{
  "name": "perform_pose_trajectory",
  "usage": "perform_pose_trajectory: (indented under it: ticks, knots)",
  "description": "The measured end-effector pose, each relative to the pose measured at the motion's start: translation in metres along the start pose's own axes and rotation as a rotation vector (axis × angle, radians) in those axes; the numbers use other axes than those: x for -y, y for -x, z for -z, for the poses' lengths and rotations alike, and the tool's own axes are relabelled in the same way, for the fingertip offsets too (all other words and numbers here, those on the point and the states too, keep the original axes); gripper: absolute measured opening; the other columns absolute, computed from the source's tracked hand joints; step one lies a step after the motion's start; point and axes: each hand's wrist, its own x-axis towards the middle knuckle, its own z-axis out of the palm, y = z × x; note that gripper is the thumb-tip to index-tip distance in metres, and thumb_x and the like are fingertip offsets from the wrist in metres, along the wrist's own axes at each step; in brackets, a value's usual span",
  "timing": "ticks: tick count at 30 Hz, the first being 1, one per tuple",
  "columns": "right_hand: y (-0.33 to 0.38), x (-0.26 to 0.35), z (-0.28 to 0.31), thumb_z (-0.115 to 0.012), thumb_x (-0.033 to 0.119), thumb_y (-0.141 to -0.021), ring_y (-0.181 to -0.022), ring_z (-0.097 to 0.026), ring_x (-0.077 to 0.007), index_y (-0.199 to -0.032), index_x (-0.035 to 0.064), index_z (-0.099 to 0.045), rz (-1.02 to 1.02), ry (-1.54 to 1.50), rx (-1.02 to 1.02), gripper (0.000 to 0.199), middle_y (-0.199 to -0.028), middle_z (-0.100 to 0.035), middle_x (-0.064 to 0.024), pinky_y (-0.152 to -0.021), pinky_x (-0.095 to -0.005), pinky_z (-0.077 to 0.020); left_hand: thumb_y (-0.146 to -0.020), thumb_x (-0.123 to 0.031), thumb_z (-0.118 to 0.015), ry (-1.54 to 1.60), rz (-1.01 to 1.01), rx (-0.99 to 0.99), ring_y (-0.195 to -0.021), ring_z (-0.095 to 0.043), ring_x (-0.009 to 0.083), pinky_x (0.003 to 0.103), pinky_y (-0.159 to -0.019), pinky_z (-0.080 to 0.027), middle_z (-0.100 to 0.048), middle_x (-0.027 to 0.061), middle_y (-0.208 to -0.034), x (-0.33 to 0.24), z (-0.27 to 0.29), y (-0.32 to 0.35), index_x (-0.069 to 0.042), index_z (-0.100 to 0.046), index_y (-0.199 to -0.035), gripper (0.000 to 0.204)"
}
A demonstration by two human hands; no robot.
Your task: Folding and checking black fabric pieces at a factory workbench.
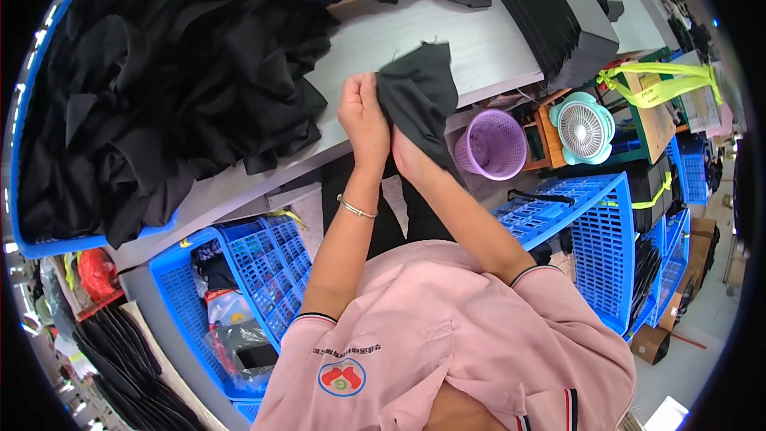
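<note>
A black piece of fabric hangs between my two hands, just over the front edge of the pale table. My left hand is closed, its fingers curled at the fabric's left edge. Under the cloth lies my right hand; its fingers are hidden by the fabric, so their pose does not show. To the left, a big heap of loose black fabric pieces fills a blue tray and spills onto the tabletop. A neat stack of black pieces lies at the right of the table.
Right of my hands are a purple basket and a small turquoise fan. Blue crates stand on both sides of me, one on the left holding bagged items and one on the right. A yellow-green ribbon hangs at the far right.
</note>
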Motion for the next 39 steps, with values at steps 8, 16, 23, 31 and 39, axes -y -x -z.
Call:
perform_pose_trajectory:
  ticks: [8,16,23,31,39]
  knots:
    - [0.122,0.119,0.074,-0.054,0.015,-0.102,-0.11,-0.067,-0.0275,-0.138,0.0024,-0.045,-0.781,-0.281,0.654,0.039,-0.122,-0.064,-0.0174,-0.102,-0.0435,-0.049,-0.1,-0.023,-0.063,0.074,0.028,0.068,-0.068,-0.037,0.0012,0.019,-0.06,-0.031,-0.046,-0.0098,-0.071,-0.029,0.028,-0.045,-0.002,-0.063,-0.081,0.028]
    - [0.071,0.113,0.1,-0.066,0.024,-0.094,-0.122,-0.054,-0.0274,-0.143,0.0023,-0.041,-0.136,0.207,0.031,0.06,-0.14,-0.048,-0.0155,-0.106,-0.04,-0.041,-0.099,-0.018,-0.063,-0.182,0.031,0.224,-0.066,-0.036,0.0031,0.022,-0.056,-0.032,-0.043,-0.0069,-0.066,-0.052,0.013,0.031,0.001,-0.057,-0.078,0.03]
    - [0.066,0.08,0.105,-0.05,0.0,-0.089,-0.114,-0.063,-0.024,-0.14,-0.005,-0.048,-0.18,0.434,0.168,0.051,-0.131,-0.062,-0.016,-0.101,-0.0331,-0.0464,-0.095,-0.008,-0.068,-0.17,0.003,0.329,-0.069,-0.045,0.0028,0.019,-0.061,-0.038,-0.055,-0.0055,-0.073,-0.073,0.02,0.093,0.003,-0.064,-0.081,0.018]
    - [0.105,0.119,0.112,-0.07,0.016,-0.089,-0.095,-0.066,-0.0119,-0.124,-0.0016,-0.057,-0.824,-0.676,0.612,0.042,-0.112,-0.066,-0.005,-0.082,-0.0269,-0.0537,-0.1,-0.03,-0.063,0.027,0.194,0.249,-0.06,-0.044,0.0023,0.02,-0.054,-0.034,-0.057,-0.0028,-0.067,-0.056,0.053,0.083,-0.003,-0.062,-0.073,0.038]
    - [0.075,0.108,0.1,-0.067,0.004,-0.091,-0.08,-0.066,-0.0091,-0.102,0.0022,-0.067,-0.542,-0.289,0.411,0.012,-0.09,-0.07,-0.0025,-0.072,-0.0237,-0.053,-0.098,-0.01,-0.059,0.759,1.056,0.762,-0.103,-0.067,0.0187,0.033,-0.09,-0.056,-0.068,0.0108,-0.114,-0.08,0.056,0.149,0.003,-0.06,-0.123,0.028]
